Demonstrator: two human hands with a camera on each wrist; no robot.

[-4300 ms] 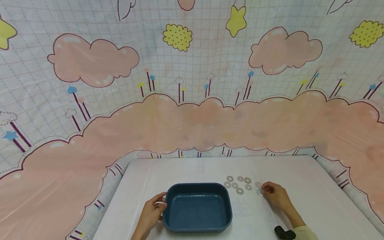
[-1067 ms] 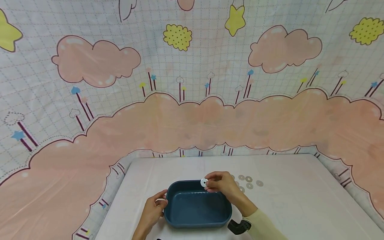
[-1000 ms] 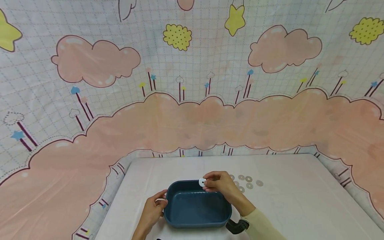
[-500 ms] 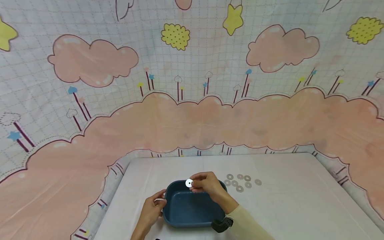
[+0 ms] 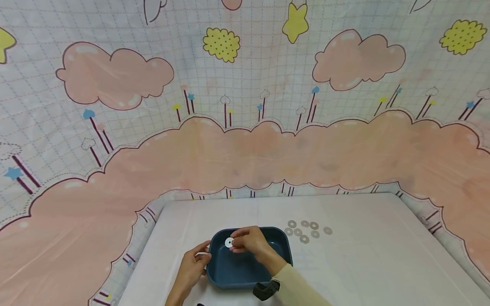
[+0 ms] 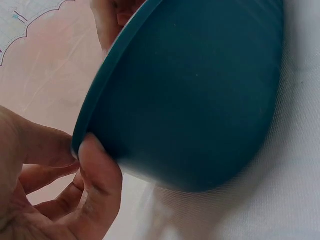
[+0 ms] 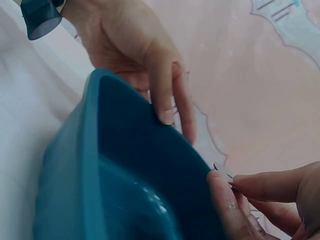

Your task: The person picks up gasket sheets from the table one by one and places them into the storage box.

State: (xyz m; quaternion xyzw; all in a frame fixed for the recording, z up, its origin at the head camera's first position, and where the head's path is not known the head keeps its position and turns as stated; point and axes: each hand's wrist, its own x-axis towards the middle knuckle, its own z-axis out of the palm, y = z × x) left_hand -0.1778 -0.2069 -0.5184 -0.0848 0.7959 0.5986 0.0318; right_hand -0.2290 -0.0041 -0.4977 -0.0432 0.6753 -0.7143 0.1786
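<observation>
A deep blue rectangular plastic tub (image 5: 239, 272) stands on the white-covered table. My left hand (image 5: 189, 268) holds its left end; in the left wrist view, the thumb and fingers (image 6: 99, 182) pinch the rim. Over the tub's far left part, my right hand (image 5: 254, 245) pinches a flat metal washer (image 5: 229, 242) between thumb and fingertips. From the right wrist view the washer (image 7: 223, 172) appears nearly edge-on, overlapping the tub's rim. Several similar washers (image 5: 304, 239) lie flat on the table beyond the tub's right end.
White cloth covers the table (image 5: 367, 255), which runs wide to the right of the tub. Behind it hangs a patterned curtain (image 5: 260, 157) with pink clouds. A black device (image 5: 266, 290) sits on the right wrist, close over the tub's near rim.
My right hand picked a washer from the right side of the group and carried it left over the tub, lately lower as well. The left hand keeps its hold on the tub.
</observation>
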